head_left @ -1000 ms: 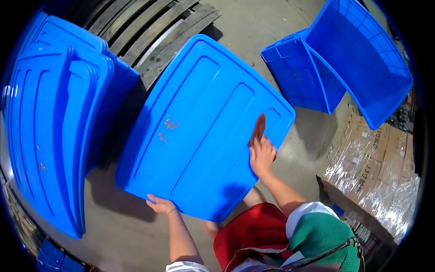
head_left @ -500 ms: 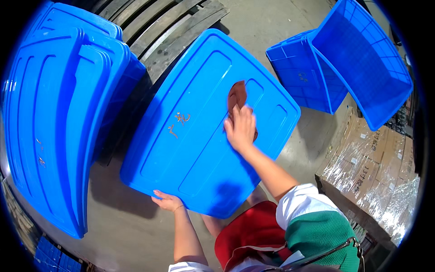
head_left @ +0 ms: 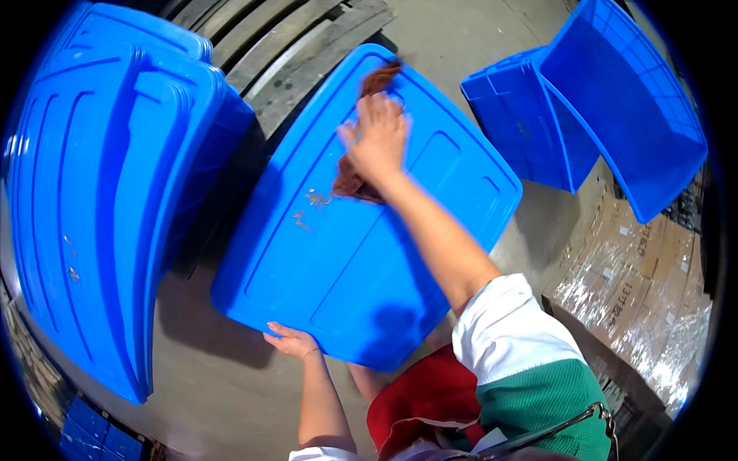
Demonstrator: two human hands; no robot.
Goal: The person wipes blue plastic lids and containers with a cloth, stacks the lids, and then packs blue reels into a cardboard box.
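A large blue plastic lid (head_left: 369,276) with recessed panels and yellowish written marks lies tilted in front of me. My left hand (head_left: 290,339) is closed round its near-left edge, thumb side uppermost. Across the upper part of the lid, my right hand (head_left: 377,142) presses a brown cloth (head_left: 351,183) flat against the surface. The cloth sticks out above the fingers and below the palm. Motion smears the fingers of that hand a little. What supports the lid underneath is mostly hidden.
Stacked blue lids (head_left: 84,200) stand close on the left. A wooden pallet (head_left: 307,61) lies behind. At the far right are blue crates (head_left: 530,123), one tilted with its mouth showing. Film-wrapped cardboard boxes (head_left: 630,284) stand at the right.
My right hand has slid the brown cloth up and to the left across the lid, toward its far edge. The left hand keeps its hold on the near edge.
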